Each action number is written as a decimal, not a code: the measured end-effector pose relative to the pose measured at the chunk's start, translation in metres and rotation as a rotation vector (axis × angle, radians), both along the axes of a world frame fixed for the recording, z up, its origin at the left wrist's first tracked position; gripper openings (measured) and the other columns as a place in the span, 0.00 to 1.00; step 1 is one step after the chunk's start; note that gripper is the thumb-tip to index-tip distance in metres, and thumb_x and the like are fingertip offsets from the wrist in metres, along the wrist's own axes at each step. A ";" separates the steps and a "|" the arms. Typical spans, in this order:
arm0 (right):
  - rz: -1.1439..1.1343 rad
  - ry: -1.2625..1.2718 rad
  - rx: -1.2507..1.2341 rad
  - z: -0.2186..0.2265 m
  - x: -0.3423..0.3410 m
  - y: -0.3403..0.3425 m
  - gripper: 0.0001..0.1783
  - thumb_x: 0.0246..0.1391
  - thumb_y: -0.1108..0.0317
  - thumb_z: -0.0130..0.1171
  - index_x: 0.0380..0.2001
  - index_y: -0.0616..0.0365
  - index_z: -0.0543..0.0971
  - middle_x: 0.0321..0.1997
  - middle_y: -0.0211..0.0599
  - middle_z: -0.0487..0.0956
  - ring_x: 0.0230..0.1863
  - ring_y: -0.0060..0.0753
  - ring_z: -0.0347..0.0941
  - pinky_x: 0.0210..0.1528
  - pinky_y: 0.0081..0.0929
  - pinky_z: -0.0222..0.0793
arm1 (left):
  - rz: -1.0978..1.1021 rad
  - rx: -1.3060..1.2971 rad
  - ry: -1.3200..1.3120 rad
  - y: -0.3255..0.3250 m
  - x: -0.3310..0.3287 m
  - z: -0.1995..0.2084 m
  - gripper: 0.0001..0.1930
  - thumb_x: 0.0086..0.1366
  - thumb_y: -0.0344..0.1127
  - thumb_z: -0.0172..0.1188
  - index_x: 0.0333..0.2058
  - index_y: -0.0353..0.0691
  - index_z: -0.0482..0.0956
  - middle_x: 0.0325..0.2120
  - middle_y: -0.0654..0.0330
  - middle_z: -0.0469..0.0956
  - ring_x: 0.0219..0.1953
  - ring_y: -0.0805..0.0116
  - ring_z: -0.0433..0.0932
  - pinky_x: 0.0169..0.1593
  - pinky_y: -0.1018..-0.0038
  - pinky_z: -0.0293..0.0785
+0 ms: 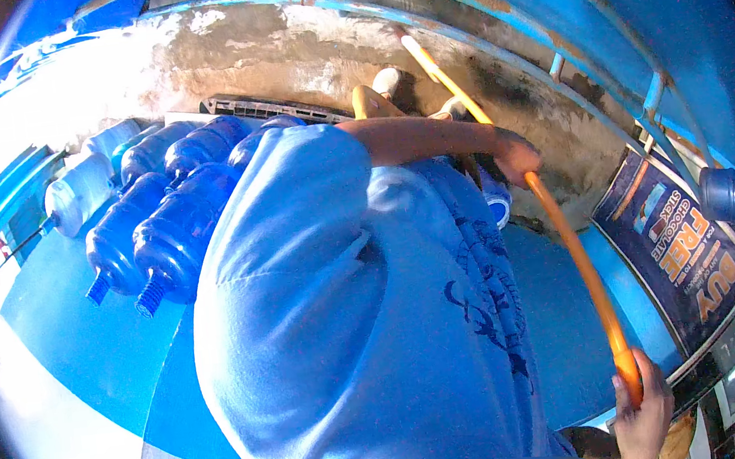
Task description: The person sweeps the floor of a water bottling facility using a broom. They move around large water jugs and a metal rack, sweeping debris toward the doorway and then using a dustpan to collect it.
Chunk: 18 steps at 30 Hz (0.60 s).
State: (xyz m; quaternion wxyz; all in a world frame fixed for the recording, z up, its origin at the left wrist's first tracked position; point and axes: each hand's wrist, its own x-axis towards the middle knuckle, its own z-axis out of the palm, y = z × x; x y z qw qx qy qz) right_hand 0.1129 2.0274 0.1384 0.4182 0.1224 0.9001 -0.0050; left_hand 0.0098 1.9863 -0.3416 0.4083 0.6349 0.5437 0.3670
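Blue water jugs (pixel 152 225) lie stacked on their sides at the left, capped necks pointing out over a blue surface (pixel 83 340), with a paler jug (pixel 77 195) just behind them. A pale blue shirt (pixel 350 321) fills the middle. From it a bare arm stretches out, and the left hand (pixel 517 158) is wrapped around the orange pole (pixel 566 244) partway along its length. The pole runs from the stained concrete floor (pixel 277 51) at the top down toward the lower right, where the right hand (pixel 641 402) is closed around its lower end. A printed poster (pixel 684 259) hangs just right of the pole, another blue jug (pixel 729 193) beside it.
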 end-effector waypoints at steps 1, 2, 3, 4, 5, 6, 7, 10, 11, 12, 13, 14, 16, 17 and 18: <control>0.038 -0.032 0.087 0.001 0.001 -0.007 0.19 0.57 0.66 0.54 0.52 0.58 0.70 0.41 0.50 0.77 0.36 0.50 0.77 0.39 0.38 0.71 | -0.006 0.059 -0.022 0.016 0.005 0.003 0.12 0.52 0.44 0.58 0.25 0.40 0.79 0.21 0.50 0.78 0.27 0.52 0.78 0.33 0.56 0.73; 0.078 -0.059 0.175 -0.001 0.001 -0.014 0.19 0.58 0.66 0.53 0.52 0.58 0.70 0.40 0.49 0.76 0.35 0.50 0.77 0.37 0.38 0.71 | -0.009 0.120 -0.038 0.027 0.007 0.002 0.13 0.52 0.44 0.58 0.26 0.40 0.79 0.21 0.51 0.78 0.28 0.52 0.78 0.34 0.56 0.73; 0.122 -0.084 0.262 -0.008 0.000 -0.020 0.18 0.59 0.65 0.52 0.52 0.57 0.69 0.39 0.49 0.76 0.34 0.50 0.77 0.36 0.39 0.71 | 0.023 0.077 -0.003 0.037 0.006 -0.003 0.13 0.52 0.45 0.58 0.26 0.41 0.79 0.22 0.51 0.78 0.28 0.52 0.78 0.34 0.56 0.73; 0.167 -0.109 0.347 -0.018 -0.002 -0.024 0.18 0.60 0.65 0.51 0.52 0.57 0.69 0.38 0.48 0.76 0.33 0.49 0.77 0.34 0.39 0.72 | 0.057 0.032 0.031 0.045 0.005 -0.010 0.13 0.52 0.46 0.58 0.27 0.42 0.79 0.23 0.52 0.78 0.28 0.51 0.78 0.34 0.56 0.73; 0.212 -0.131 0.433 -0.030 -0.005 -0.026 0.18 0.60 0.64 0.50 0.52 0.56 0.69 0.37 0.47 0.76 0.33 0.49 0.77 0.33 0.39 0.72 | 0.096 0.009 0.060 0.051 0.002 -0.019 0.13 0.52 0.46 0.58 0.27 0.43 0.79 0.23 0.52 0.79 0.29 0.51 0.78 0.35 0.55 0.73; 0.258 -0.155 0.520 -0.041 -0.008 -0.027 0.17 0.61 0.63 0.49 0.52 0.56 0.68 0.36 0.47 0.76 0.32 0.49 0.77 0.31 0.39 0.72 | 0.166 0.031 0.091 0.053 0.001 -0.029 0.13 0.53 0.47 0.58 0.28 0.44 0.79 0.24 0.53 0.79 0.30 0.51 0.79 0.35 0.55 0.74; 0.422 -0.071 0.490 -0.060 -0.015 -0.021 0.16 0.63 0.62 0.45 0.51 0.56 0.66 0.31 0.46 0.75 0.28 0.47 0.77 0.27 0.41 0.71 | 0.247 0.076 0.115 0.051 -0.004 -0.042 0.13 0.53 0.48 0.57 0.29 0.45 0.79 0.24 0.53 0.79 0.30 0.50 0.79 0.36 0.55 0.74; 0.545 -0.087 0.394 -0.106 -0.039 -0.006 0.15 0.63 0.61 0.45 0.48 0.58 0.68 0.28 0.46 0.76 0.24 0.48 0.76 0.25 0.42 0.71 | 0.449 -0.045 0.127 0.036 -0.015 -0.073 0.14 0.53 0.48 0.55 0.32 0.47 0.80 0.28 0.52 0.80 0.35 0.49 0.80 0.40 0.55 0.76; 0.582 -0.042 0.325 -0.119 -0.052 0.002 0.14 0.63 0.61 0.45 0.47 0.58 0.68 0.26 0.46 0.76 0.22 0.49 0.76 0.24 0.43 0.70 | 0.478 -0.147 0.109 0.027 -0.025 -0.082 0.14 0.52 0.46 0.55 0.32 0.45 0.80 0.28 0.51 0.80 0.35 0.49 0.80 0.40 0.55 0.76; 0.608 -0.050 0.283 -0.128 -0.067 0.011 0.14 0.63 0.61 0.45 0.45 0.59 0.69 0.24 0.46 0.76 0.21 0.50 0.75 0.23 0.43 0.70 | 0.510 -0.244 0.085 0.018 -0.032 -0.089 0.14 0.50 0.44 0.54 0.33 0.44 0.80 0.29 0.50 0.81 0.36 0.49 0.80 0.40 0.55 0.76; 0.570 -0.057 0.221 -0.138 -0.083 0.019 0.13 0.63 0.60 0.46 0.43 0.58 0.69 0.23 0.45 0.76 0.22 0.49 0.75 0.24 0.43 0.70 | 0.593 -0.293 0.065 0.008 -0.039 -0.094 0.14 0.50 0.43 0.55 0.31 0.43 0.81 0.28 0.49 0.80 0.35 0.49 0.80 0.39 0.55 0.76; 0.552 -0.075 0.190 -0.145 -0.098 0.025 0.16 0.63 0.58 0.47 0.45 0.59 0.69 0.24 0.49 0.77 0.26 0.53 0.75 0.27 0.46 0.70 | 0.680 -0.339 0.054 -0.006 -0.049 -0.101 0.14 0.49 0.42 0.55 0.30 0.42 0.81 0.28 0.48 0.80 0.34 0.48 0.80 0.38 0.55 0.77; 0.527 -0.026 0.083 -0.160 -0.119 0.030 0.19 0.62 0.56 0.49 0.47 0.60 0.69 0.26 0.53 0.77 0.30 0.57 0.74 0.32 0.50 0.68 | 0.828 -0.374 0.083 -0.040 -0.067 -0.117 0.13 0.48 0.41 0.56 0.27 0.40 0.81 0.26 0.46 0.80 0.31 0.48 0.81 0.36 0.55 0.77; 0.510 -0.010 -0.009 -0.167 -0.127 0.029 0.23 0.59 0.54 0.52 0.50 0.60 0.69 0.29 0.56 0.77 0.34 0.60 0.73 0.35 0.52 0.67 | 0.881 -0.358 0.125 -0.058 -0.073 -0.125 0.13 0.47 0.41 0.56 0.25 0.39 0.81 0.24 0.46 0.80 0.30 0.48 0.81 0.34 0.56 0.77; 0.521 -0.006 -0.063 -0.175 -0.132 0.025 0.26 0.58 0.54 0.54 0.52 0.60 0.68 0.31 0.56 0.78 0.35 0.60 0.73 0.37 0.50 0.67 | 0.923 -0.349 0.171 -0.075 -0.079 -0.133 0.12 0.46 0.41 0.56 0.23 0.38 0.81 0.23 0.45 0.80 0.28 0.48 0.81 0.33 0.56 0.78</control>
